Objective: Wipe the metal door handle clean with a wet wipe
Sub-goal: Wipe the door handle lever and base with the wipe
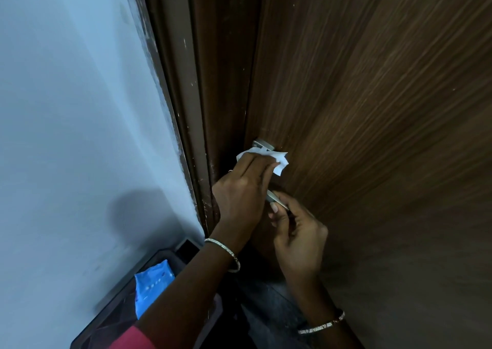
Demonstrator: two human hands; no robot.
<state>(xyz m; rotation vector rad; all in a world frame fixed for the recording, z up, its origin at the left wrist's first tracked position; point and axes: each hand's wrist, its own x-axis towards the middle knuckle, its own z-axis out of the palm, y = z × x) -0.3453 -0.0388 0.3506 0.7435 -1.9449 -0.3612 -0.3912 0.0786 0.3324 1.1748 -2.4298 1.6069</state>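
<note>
1. A pale blue-grey wall (66, 109) fills the left half of the frame, and a dark brown door frame (183, 95) runs down from the top centre towards the lower middle.
2. Down in the lower left, a dark tray-like surface (111, 311) sits against the wall, and a blue wipes packet (153, 286) lies on it, partly hidden by a forearm.
3. A red sleeve (133, 339) shows at the bottom edge, left of centre.
4. Up from there comes the left hand (241, 188), a thin bangle (226, 254) on its wrist, fingers curled and pressing a white wet wipe (277, 159) against the metal door handle (277, 199).
5. The handle sits at mid-frame on the door's left edge; its square base plate (262, 144) peeks out just above the wipe, and the lever's end shows below the left hand.
6. Just right of that, the right hand (298, 239) pinches the lever's free end between thumb and fingertips, the rest of the fingers curled in.
7. A second, sparkly bracelet (322, 324) circles the right wrist, lower right of centre.
8. The wood-grain door (386, 109) takes up the whole right side.
</note>
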